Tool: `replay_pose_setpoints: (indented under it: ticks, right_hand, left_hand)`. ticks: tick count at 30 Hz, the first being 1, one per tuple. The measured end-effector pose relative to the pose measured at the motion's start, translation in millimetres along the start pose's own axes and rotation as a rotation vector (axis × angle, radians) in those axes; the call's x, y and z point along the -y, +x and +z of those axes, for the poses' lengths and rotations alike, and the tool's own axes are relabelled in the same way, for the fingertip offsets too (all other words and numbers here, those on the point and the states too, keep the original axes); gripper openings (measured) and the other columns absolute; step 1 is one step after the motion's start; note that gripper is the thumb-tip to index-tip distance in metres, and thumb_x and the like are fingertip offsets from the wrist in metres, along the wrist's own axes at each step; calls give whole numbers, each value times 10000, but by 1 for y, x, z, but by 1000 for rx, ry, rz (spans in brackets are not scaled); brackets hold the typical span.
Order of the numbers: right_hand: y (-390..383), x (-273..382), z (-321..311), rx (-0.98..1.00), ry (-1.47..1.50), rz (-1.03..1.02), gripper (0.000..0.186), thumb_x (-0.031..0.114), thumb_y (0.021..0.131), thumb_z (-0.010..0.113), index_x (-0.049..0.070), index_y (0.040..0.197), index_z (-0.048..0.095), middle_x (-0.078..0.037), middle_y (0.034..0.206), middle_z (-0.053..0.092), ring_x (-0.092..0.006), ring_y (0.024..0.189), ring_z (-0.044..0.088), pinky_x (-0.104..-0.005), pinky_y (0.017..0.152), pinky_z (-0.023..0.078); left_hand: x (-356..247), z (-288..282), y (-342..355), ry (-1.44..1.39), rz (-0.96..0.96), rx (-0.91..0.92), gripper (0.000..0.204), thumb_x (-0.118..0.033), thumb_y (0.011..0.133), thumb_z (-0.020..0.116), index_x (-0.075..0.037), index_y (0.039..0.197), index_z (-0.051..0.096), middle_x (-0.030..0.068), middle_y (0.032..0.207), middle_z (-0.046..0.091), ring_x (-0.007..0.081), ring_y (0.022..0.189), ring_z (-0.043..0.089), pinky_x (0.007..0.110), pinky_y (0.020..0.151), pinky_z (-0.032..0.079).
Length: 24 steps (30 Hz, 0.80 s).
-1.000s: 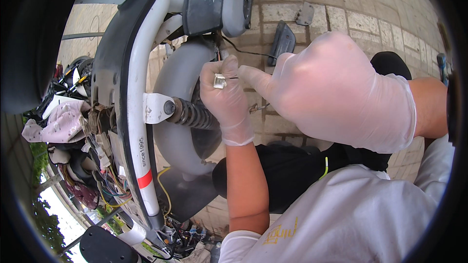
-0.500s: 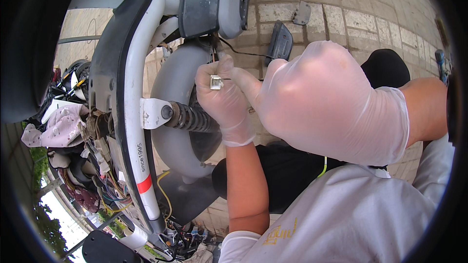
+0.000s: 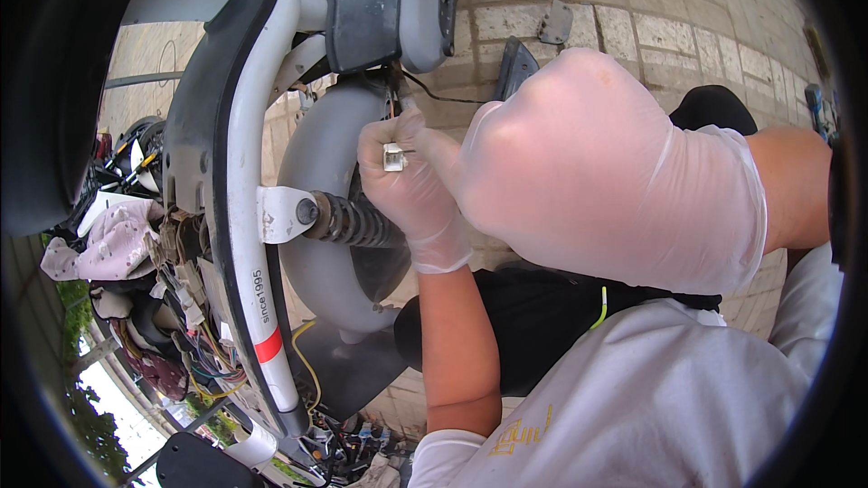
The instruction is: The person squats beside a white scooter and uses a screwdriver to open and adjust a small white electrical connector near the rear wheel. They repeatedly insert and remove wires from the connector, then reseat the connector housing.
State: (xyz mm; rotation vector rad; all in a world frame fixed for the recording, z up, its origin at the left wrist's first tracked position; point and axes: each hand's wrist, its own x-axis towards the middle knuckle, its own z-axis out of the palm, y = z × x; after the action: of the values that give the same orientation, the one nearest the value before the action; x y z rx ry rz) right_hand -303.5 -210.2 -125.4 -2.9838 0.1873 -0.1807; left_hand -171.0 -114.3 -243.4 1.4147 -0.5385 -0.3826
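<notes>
My left hand [image 3: 411, 194], in a thin translucent glove, is closed around a small white plastic wire connector [image 3: 393, 157], with the connector's open end turned up. Close above it looms my gloved right hand [image 3: 579, 163], large in the view, its fingers bent and a fingertip against the left hand. A thin rod [image 3: 410, 152] runs from the connector toward the right hand; the fingers hide most of it. Both hands are beside the grey rear fender [image 3: 316, 149] of a two-wheeler, near its coil spring shock absorber [image 3: 353, 220].
The white frame tube [image 3: 246, 163] with a red band rises left of the hands. Behind it hang bundled wires [image 3: 199, 325] and a pink cloth [image 3: 122, 239]. A dark wire [image 3: 438, 93] leads from the grey-black housing [image 3: 375, 23]. A dark plastic piece [image 3: 514, 68] lies on the paving.
My right hand has moved slightly left and up, covering more of the rod and the dark plastic piece. My left hand still holds the connector, shifted slightly left.
</notes>
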Motion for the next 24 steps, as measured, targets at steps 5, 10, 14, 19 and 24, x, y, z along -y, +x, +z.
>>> replay_pose_setpoints:
  ticks: [5,10,14,19,24]
  right_hand:
    - [3,-12,1,-29,96,-41,576,205,737,680,141,1308,639,-14,594,617,-196,524,639,-340,464,465]
    - [6,-14,0,-31,148,-43,460,204,720,682,109,1170,668,-25,599,612,-207,525,635,-340,465,459]
    - [5,-8,-7,-17,100,-4,373,204,706,684,83,1059,690,-34,604,607,-216,526,632,-339,466,453]
    - [5,7,-10,-24,14,66,302,212,678,689,51,932,708,-33,596,574,-208,504,601,-330,453,426]
    - [6,19,-11,-108,-137,71,326,231,628,699,27,882,691,-7,563,496,-162,455,530,-305,421,367]
  left_hand:
    - [3,-3,3,-1,23,23,178,-72,918,703,-53,822,555,-55,749,507,34,703,448,197,637,382]
    - [5,-2,5,-11,60,63,173,-69,909,709,-52,828,557,-48,759,524,39,714,472,194,673,399]
    - [7,-5,4,-40,63,80,174,-66,900,716,-50,833,557,-40,770,541,39,715,481,201,680,409]
    - [16,-8,5,-34,-33,43,151,-66,904,708,-46,848,570,-41,774,547,37,705,476,204,661,406]
    - [16,-7,2,76,87,13,145,-75,917,695,-50,844,572,-52,755,533,25,685,458,195,626,386]
